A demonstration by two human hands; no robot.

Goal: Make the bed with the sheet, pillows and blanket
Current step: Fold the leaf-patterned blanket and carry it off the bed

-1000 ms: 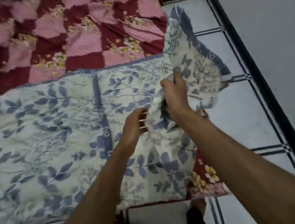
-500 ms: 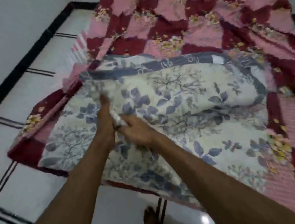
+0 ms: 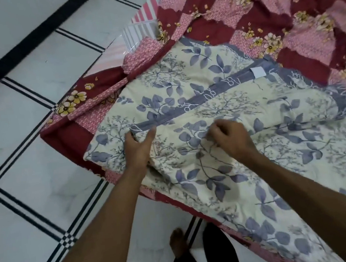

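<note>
Now that the lifted corner is being laid flat, the blanket [image 3: 218,106] is being pinched by left hand [image 3: 139,147] fingers and right hand [image 3: 230,139] fingers alike, its fold settling squarer just beyond them.

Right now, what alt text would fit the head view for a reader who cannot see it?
Two bare hands work a folded cream blanket printed with blue leaves: the left hand pinches its grey border, the right hand pinches the cloth beside it. The blanket lies on a red-and-pink checked sheet above a white tiled floor.

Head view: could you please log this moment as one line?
blanket folded on sheet | left hand grips blanket corner | right hand pinches blanket
</note>
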